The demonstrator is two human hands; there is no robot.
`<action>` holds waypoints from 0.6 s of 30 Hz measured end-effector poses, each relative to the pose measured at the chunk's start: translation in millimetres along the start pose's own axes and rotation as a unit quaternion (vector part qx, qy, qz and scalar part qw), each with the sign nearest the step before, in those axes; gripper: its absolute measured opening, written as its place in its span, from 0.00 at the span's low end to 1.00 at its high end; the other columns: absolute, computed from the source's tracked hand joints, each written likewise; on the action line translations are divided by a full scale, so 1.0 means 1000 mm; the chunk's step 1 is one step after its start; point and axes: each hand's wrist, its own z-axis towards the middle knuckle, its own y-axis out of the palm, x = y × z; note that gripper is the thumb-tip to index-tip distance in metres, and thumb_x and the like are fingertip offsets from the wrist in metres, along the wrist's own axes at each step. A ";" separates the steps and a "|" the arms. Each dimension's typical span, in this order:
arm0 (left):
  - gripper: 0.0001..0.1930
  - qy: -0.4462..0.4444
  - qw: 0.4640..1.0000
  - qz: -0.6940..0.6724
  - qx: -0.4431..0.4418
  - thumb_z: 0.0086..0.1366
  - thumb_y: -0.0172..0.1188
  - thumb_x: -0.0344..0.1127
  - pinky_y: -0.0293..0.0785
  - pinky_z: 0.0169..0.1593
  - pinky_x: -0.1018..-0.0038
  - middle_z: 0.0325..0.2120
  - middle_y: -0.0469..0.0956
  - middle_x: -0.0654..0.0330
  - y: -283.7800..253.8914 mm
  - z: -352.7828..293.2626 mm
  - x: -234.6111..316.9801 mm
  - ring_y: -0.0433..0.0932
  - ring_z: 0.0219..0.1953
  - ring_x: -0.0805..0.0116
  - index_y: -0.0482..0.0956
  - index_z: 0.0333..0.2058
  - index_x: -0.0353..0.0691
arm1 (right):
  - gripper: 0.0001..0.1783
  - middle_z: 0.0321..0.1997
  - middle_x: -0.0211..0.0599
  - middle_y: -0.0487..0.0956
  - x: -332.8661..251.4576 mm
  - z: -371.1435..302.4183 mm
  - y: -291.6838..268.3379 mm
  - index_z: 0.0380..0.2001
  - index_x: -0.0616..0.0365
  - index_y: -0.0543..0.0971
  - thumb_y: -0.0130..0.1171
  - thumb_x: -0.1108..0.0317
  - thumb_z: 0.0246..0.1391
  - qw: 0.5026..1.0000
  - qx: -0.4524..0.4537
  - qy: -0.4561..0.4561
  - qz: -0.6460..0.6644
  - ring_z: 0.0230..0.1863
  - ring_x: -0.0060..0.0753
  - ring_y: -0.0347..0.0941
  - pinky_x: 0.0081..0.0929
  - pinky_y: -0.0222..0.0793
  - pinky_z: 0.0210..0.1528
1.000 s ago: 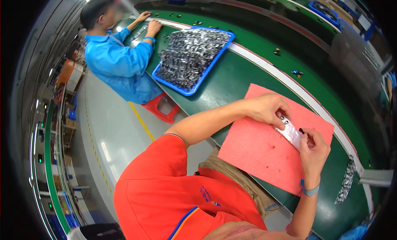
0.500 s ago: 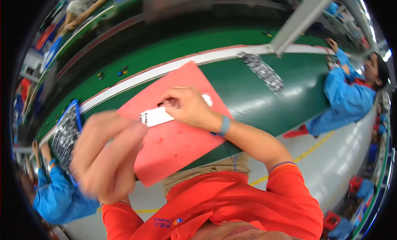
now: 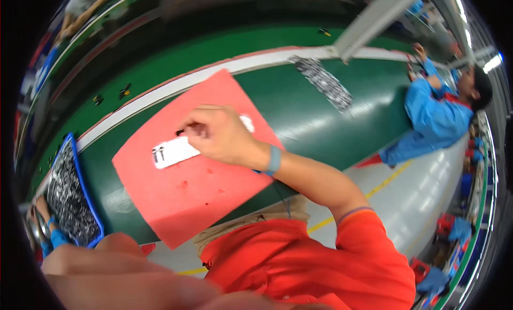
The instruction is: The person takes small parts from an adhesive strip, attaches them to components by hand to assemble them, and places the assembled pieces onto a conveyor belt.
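My right hand [image 3: 222,136] is over a red sheet on the green table, its fingers curled together in a pinch. A small black piece [image 3: 180,132] pokes out at its fingertips. Beneath that hand lies a white strip [image 3: 176,151], with a few small dark pieces [image 3: 158,154] at its left end; its middle is covered by the hand. My left hand [image 3: 123,278] looms large and smeared at the lower left, close to the camera and off the sheet. Whether its fingers hold anything is hidden by blur.
The red sheet [image 3: 187,208] overhangs the table's near edge. At left stands a blue-rimmed tray [image 3: 88,203] heaped with small black and silvery pieces; a pile of similar pieces [image 3: 323,83] lies at right. Beyond a white rail [image 3: 160,99] runs a green belt. A co-worker in blue [image 3: 438,117] is at right.
My left hand has come down and nearer the camera, away from the sheet. My right hand stays over the white strip in its pinch. The whole view has shifted, so the table appears further left.
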 end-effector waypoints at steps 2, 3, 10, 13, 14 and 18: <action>0.21 -0.040 0.998 0.039 -0.002 0.57 0.63 0.30 0.77 0.43 0.57 0.39 0.82 0.44 0.012 0.029 0.005 0.81 0.39 0.51 0.80 0.50 0.32 | 0.07 0.32 0.39 0.84 -0.002 0.002 0.015 0.36 0.62 0.86 0.62 0.78 0.54 1.000 -0.005 0.013 0.002 0.31 0.29 0.82 0.25 0.77 0.34; 0.21 -0.061 0.997 0.053 0.001 0.57 0.63 0.30 0.77 0.43 0.57 0.39 0.83 0.44 0.024 0.046 0.003 0.81 0.39 0.52 0.80 0.50 0.32 | 0.07 0.32 0.39 0.84 -0.001 0.002 0.018 0.37 0.62 0.86 0.61 0.78 0.55 1.000 -0.007 0.024 0.004 0.31 0.28 0.82 0.24 0.77 0.34; 0.19 -0.207 0.972 0.104 0.041 0.59 0.64 0.32 0.78 0.42 0.60 0.38 0.83 0.46 0.114 0.165 -0.006 0.82 0.37 0.55 0.81 0.49 0.33 | 0.08 0.41 0.37 0.84 -0.011 -0.003 0.009 0.43 0.68 0.84 0.60 0.80 0.62 0.992 -0.052 0.107 0.035 0.35 0.21 0.81 0.21 0.78 0.36; 0.18 -0.256 0.956 0.127 0.066 0.59 0.64 0.32 0.78 0.41 0.61 0.37 0.83 0.47 0.107 0.154 -0.007 0.82 0.37 0.56 0.81 0.48 0.33 | 0.08 0.42 0.37 0.83 -0.015 0.000 0.010 0.45 0.69 0.84 0.60 0.80 0.64 0.991 -0.050 0.113 0.057 0.34 0.20 0.81 0.20 0.78 0.36; 0.18 -0.272 0.951 0.128 0.071 0.60 0.64 0.33 0.78 0.41 0.61 0.37 0.83 0.48 0.097 0.138 -0.008 0.82 0.37 0.57 0.81 0.48 0.34 | 0.08 0.43 0.36 0.83 -0.019 0.000 0.016 0.45 0.70 0.83 0.60 0.80 0.64 0.988 -0.035 0.138 0.064 0.34 0.19 0.80 0.19 0.78 0.36; 0.17 -0.344 0.928 0.108 0.095 0.60 0.64 0.33 0.78 0.41 0.62 0.36 0.83 0.49 0.097 0.123 0.003 0.82 0.36 0.58 0.82 0.47 0.34 | 0.08 0.41 0.32 0.84 -0.017 -0.001 0.017 0.44 0.69 0.84 0.60 0.81 0.64 0.986 -0.047 0.153 0.056 0.33 0.12 0.76 0.13 0.73 0.33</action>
